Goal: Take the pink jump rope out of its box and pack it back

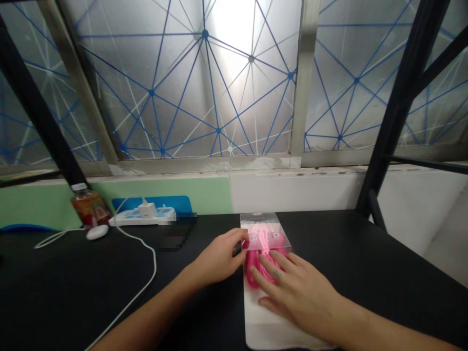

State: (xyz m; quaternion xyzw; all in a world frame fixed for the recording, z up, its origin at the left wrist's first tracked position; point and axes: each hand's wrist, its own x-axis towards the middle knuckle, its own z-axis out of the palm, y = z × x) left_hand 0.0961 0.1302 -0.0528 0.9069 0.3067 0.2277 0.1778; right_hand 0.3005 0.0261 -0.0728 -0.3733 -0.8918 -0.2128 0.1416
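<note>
Two bare hands on a clear plastic pack (265,238) of pink skipping rope (263,249) on a black desk (91,292), left hand (219,258) curled at its edge, grip unclear, right hand (296,297) spread open across the top.

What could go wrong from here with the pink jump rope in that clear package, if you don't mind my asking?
The clear plastic package could slide on the black tabletop, since the right hand only lies flat on it and the left hand only meets its edge. The white cable runs close to the left forearm, so it might get snagged and tug the power strip.
</note>
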